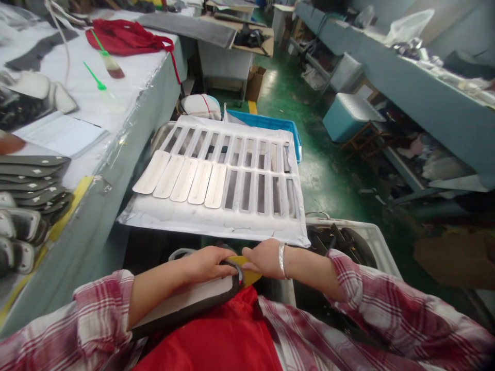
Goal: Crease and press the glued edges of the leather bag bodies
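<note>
My left hand (204, 265) is closed on the end of a long padded piece (193, 298) with a pale top and dark edges, which lies under my left forearm. My right hand (266, 257), with a silver bangle at its wrist, pinches a flat yellow piece (252, 278) against that same end. What the yellow piece is, I cannot tell. Just beyond my hands is a white slotted rack (266, 225). Several white oblong pieces (196, 181) lie side by side on its left front part.
The left table holds dark curved pieces (29, 170), a paper pad (64, 133), two green-handled brushes (110, 63) and red cloth (127, 37). A white crate (377, 242) stands right of my hands, a blue crate (288, 125) behind the rack. A long bench (410, 77) runs along the right.
</note>
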A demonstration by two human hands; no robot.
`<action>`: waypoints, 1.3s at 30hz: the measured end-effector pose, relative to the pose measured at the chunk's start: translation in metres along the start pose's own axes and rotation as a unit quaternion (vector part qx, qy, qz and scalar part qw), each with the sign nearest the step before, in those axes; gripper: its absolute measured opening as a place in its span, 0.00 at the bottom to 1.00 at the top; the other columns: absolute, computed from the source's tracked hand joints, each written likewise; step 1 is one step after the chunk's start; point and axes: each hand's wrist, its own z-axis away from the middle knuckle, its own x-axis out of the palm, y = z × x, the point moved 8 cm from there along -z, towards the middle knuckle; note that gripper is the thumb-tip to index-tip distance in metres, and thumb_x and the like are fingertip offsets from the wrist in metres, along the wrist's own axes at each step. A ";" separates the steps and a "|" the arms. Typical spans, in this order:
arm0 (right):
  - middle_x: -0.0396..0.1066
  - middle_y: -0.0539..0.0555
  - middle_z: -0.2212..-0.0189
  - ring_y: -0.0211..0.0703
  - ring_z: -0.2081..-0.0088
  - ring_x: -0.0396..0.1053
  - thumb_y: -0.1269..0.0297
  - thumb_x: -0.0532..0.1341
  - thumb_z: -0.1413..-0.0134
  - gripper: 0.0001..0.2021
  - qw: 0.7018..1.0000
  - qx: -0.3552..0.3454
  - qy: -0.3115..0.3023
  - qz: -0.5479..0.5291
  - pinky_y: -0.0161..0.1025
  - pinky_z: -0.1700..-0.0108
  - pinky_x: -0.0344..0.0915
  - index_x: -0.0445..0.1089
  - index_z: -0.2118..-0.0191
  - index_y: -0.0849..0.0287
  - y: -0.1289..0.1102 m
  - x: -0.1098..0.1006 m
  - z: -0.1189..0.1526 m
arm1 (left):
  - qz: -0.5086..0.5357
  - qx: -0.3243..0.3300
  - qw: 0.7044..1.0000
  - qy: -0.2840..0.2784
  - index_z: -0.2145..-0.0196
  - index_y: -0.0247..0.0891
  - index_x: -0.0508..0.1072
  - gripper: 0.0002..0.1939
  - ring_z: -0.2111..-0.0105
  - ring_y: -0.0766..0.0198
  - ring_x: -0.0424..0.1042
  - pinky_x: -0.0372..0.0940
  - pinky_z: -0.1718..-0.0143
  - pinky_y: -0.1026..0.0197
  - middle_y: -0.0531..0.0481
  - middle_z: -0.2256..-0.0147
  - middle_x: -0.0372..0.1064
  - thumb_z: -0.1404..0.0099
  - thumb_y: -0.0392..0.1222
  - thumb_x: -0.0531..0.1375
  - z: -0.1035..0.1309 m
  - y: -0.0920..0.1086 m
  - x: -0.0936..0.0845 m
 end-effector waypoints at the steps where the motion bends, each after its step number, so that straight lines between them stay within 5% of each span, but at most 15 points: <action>1: 0.72 0.57 0.72 0.52 0.69 0.72 0.52 0.43 0.41 0.18 1.000 0.009 0.008 -0.010 0.41 0.73 0.64 0.61 0.58 0.59 -0.001 0.000 0.000 | 0.001 -0.004 1.000 -0.001 0.58 0.42 0.70 0.15 0.64 0.63 0.69 0.61 0.64 0.66 0.55 0.63 0.72 0.40 0.49 0.53 -0.001 -0.001 0.001; 8: 0.71 0.57 0.71 0.50 0.70 0.71 0.50 0.38 0.39 0.22 0.995 0.068 0.073 0.002 0.41 0.73 0.64 0.61 0.60 0.59 -0.004 0.000 0.001 | -0.009 -0.006 0.999 -0.031 0.53 0.42 0.67 0.22 0.60 0.60 0.69 0.61 0.60 0.65 0.52 0.57 0.70 0.44 0.51 0.57 0.000 -0.005 -0.006; 14: 0.72 0.58 0.70 0.52 0.70 0.71 0.49 0.40 0.40 0.22 0.997 0.016 0.073 0.016 0.42 0.73 0.65 0.62 0.59 0.60 0.002 -0.004 -0.009 | -0.002 -0.022 0.995 -0.095 0.48 0.40 0.64 0.30 0.56 0.59 0.67 0.60 0.57 0.64 0.49 0.54 0.68 0.43 0.61 0.52 -0.016 -0.009 -0.030; 19: 0.72 0.59 0.70 0.53 0.69 0.71 0.51 0.41 0.40 0.21 0.999 -0.017 0.049 0.010 0.43 0.72 0.65 0.63 0.59 0.61 0.005 -0.004 -0.015 | -0.098 -0.003 0.982 -0.163 0.60 0.40 0.73 0.26 0.66 0.60 0.69 0.62 0.64 0.63 0.50 0.65 0.72 0.45 0.63 0.53 -0.041 0.007 -0.004; 24: 0.72 0.58 0.71 0.53 0.70 0.71 0.50 0.41 0.40 0.22 0.999 -0.021 0.039 -0.006 0.44 0.72 0.65 0.64 0.61 0.60 0.007 -0.001 -0.016 | -0.100 0.032 0.983 -0.149 0.63 0.42 0.74 0.22 0.69 0.64 0.68 0.61 0.67 0.66 0.53 0.70 0.71 0.42 0.60 0.52 -0.050 0.011 0.018; 33: 0.71 0.58 0.72 0.53 0.71 0.71 0.51 0.40 0.40 0.22 0.998 -0.001 0.043 -0.054 0.42 0.74 0.63 0.64 0.59 0.59 -0.001 0.013 -0.002 | -0.191 0.030 0.978 -0.085 0.60 0.46 0.68 0.28 0.62 0.56 0.70 0.60 0.63 0.61 0.52 0.61 0.71 0.50 0.68 0.53 -0.048 0.011 0.023; 39: 0.71 0.59 0.68 0.53 0.69 0.71 0.52 0.43 0.41 0.19 0.995 0.023 0.030 -0.091 0.41 0.74 0.62 0.65 0.57 0.56 -0.013 0.031 0.007 | -0.222 0.020 0.969 -0.110 0.59 0.43 0.66 0.33 0.60 0.51 0.69 0.58 0.57 0.55 0.48 0.56 0.68 0.55 0.68 0.56 -0.048 0.008 0.033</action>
